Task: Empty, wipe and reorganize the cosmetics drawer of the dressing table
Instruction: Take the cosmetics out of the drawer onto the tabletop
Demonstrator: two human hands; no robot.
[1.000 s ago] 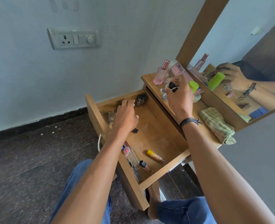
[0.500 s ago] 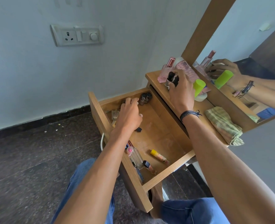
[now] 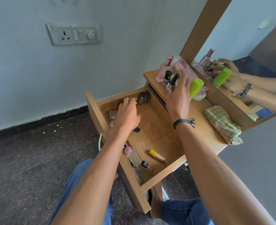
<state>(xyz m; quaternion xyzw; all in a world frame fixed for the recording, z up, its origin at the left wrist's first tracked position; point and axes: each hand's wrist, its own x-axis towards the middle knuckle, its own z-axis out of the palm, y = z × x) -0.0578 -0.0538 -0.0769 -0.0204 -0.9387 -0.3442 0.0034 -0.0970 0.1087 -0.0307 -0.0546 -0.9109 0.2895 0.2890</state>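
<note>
Emptying step: right hand [image 3: 177,98], grip spread, by nail-polish bottles [image 3: 169,79] on bench [image 3: 198,114]; left hand [image 3: 126,112] in drawer [image 3: 156,132], grip state untellable; next move likely lifts brown bottles [image 3: 143,98].

So the drawer [image 3: 156,132] is pulled out to the left of the table [image 3: 197,114]. Inside it are two small bottles [image 3: 143,98] in the far corner, a loose cap [image 3: 137,129] mid-floor, a tube [image 3: 158,156] nearer me and a glass bottle [image 3: 134,157] against the front panel. On the table, two polish bottles [image 3: 169,78] stand by the edge at the far end, a perfume bottle [image 3: 164,69] is behind them, a cloth [image 3: 223,124] lies at the near end, and the mirror [image 3: 247,46] runs along the right.
</note>
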